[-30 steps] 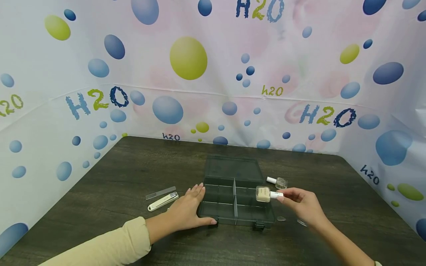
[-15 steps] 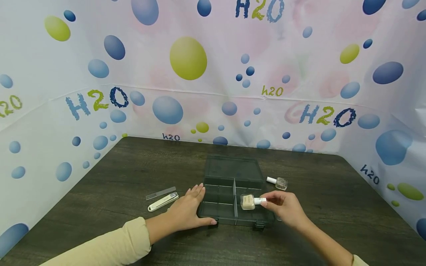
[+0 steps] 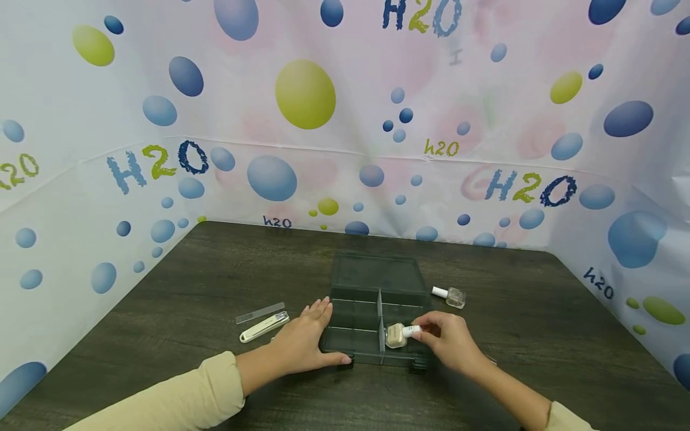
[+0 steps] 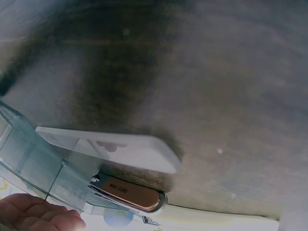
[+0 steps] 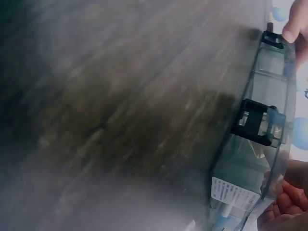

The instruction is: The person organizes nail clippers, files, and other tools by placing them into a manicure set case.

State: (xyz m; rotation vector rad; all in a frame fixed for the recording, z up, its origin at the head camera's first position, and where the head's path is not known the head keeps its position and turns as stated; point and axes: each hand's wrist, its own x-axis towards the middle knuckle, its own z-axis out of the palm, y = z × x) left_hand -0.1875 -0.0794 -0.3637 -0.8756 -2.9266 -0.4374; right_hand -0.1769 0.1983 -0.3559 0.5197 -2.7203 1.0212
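White sheeting (image 3: pixel 345 143) printed with blue and lime-green bubbles and H2O lettering is hanging around a dark wood-grain table (image 3: pixel 215 263), which I am viewing through the head and wrist cameras. Near the middle, a dark translucent plastic box (image 3: pixel 366 358) with pale dividers is standing with its lid (image 3: pixel 377 272) open at the back. On my head view, the right hand (image 3: pixel 453 341) is pinching the white cap (image 3: pixel 411 331) of a squarish clear-glass bottle of beige polish (image 3: pixel 396 336) between thumb and fingers. That bottle is lying sideways in the front right compartment, just beside the middle divider, its cap pointing right; I cannot tell whether it is touching the floor. The left hand (image 3: pixel 304 338) is resting with its fingers extended along the box's left side, its thumb reaching the front left latch. To its left, a cream-and-metal nail clipper (image 3: pixel 264 326) is lying beside a flat translucent strip (image 3: pixel 260 313). Beyond the right hand, a second clear-glass bottle with a white cap (image 3: pixel 456 298) is lying on its side.
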